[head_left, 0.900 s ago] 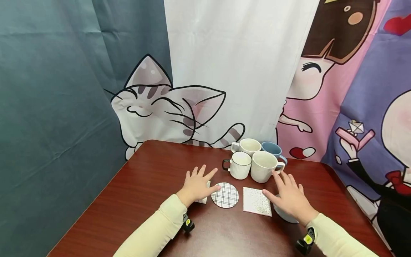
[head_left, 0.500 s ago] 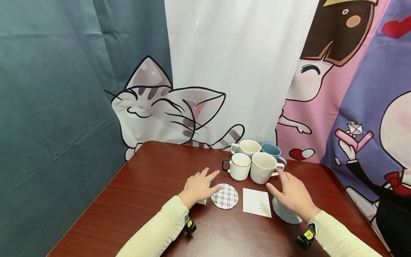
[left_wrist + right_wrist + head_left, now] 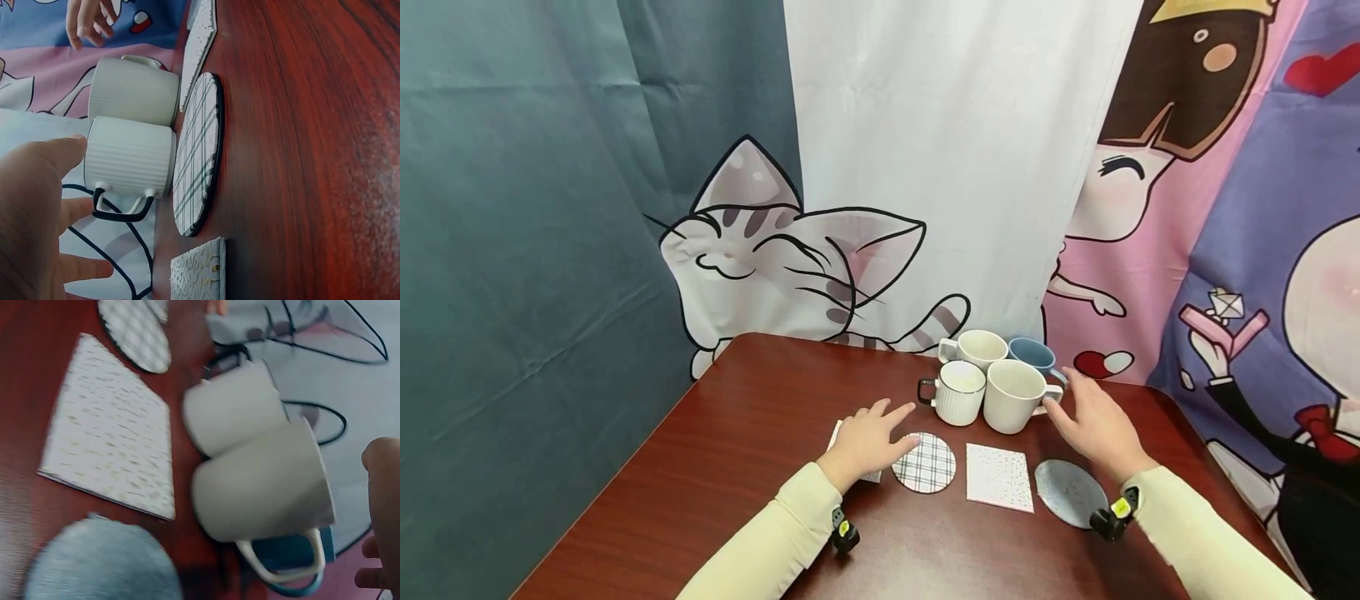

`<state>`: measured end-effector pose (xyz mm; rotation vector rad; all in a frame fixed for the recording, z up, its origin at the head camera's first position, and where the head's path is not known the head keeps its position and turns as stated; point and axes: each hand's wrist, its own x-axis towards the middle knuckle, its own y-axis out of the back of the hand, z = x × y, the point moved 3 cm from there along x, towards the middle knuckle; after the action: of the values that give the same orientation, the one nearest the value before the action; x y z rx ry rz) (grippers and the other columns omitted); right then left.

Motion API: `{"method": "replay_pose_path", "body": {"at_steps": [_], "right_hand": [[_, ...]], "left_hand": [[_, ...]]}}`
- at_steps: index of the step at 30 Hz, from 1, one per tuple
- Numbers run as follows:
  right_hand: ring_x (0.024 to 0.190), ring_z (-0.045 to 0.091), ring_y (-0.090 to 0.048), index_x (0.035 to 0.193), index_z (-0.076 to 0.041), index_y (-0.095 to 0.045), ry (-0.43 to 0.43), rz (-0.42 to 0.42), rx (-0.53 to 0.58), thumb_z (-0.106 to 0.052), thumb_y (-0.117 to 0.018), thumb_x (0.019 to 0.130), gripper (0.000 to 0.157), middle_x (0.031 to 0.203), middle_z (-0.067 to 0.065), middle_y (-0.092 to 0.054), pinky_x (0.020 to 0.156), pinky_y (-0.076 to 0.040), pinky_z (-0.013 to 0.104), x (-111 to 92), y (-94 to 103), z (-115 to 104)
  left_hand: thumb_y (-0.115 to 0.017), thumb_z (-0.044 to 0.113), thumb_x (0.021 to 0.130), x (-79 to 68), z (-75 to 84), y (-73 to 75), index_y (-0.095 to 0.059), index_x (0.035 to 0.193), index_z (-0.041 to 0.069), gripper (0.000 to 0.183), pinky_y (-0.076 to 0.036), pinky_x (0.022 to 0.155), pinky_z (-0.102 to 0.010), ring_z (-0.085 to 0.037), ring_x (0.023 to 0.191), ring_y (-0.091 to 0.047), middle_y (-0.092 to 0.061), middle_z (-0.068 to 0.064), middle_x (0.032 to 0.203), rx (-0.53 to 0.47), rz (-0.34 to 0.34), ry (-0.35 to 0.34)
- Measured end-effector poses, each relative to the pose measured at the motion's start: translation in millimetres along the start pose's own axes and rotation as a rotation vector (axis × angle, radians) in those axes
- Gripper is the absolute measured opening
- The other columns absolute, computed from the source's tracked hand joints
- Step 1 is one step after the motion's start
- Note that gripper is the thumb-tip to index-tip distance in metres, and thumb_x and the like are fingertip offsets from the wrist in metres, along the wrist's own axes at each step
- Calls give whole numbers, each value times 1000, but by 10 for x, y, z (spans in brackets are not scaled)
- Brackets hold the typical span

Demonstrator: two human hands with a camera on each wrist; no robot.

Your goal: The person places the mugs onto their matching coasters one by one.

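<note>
Right hand (image 3: 1097,425) grips nothing, thumb and fingers apart, just right of the large cream mug (image 3: 1009,404), whose handle faces it; clear gap in the right wrist view. Mug looks ceramic: judged stiff, fairly weighty, smooth enough to slip, liable to chip if knocked. Best hold probably that handle, since neighbours crowd the wall on the far side. Left hand (image 3: 865,446), also holding nothing, digits spread, hovers over a patterned square coaster (image 3: 195,272). Count, mugs: four, upright, bunched between and beyond the hands. Besides the large cream one, a white ribbed mug (image 3: 959,402) with black handle toward the left hand, a second cream mug (image 3: 982,347) behind it, and a blue mug (image 3: 1032,354) beyond the right fingertips. Coasters: four, flat on the counter (image 3: 730,433). Two square, two round: patterned square under left hand, checked round (image 3: 936,462) beside its thumb, speckled square (image 3: 998,477) left of right hand, grey round (image 3: 1067,490) nearer the right wrist. Coasters look light, thin; edge pinch likely suits.
</note>
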<state>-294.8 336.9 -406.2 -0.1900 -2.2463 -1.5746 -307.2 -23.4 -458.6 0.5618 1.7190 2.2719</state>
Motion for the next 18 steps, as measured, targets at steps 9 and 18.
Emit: {"method": "replay_pose_path", "body": {"at_steps": [9,18], "right_hand": [[114,49,-57,147,5,-40,-97,36,42,-40,-52,103,64,129,30,-57,95,-43,68,235,11,291],[113,48,-59,145,7,-41,-142,-14,96,-38,-49,104,61,128,32,-58,97,-45,66,394,-94,446]], "left_hand": [[-50,63,97,22,-12,-45,-47,152,33,62,-56,80,-50,-33,108,-64,-53,-8,142,-19,60,-24],[-49,60,98,-5,-21,-30,-50,150,27,61,-57,77,-49,-33,111,-65,-55,-7,142,-63,86,-31]]}}
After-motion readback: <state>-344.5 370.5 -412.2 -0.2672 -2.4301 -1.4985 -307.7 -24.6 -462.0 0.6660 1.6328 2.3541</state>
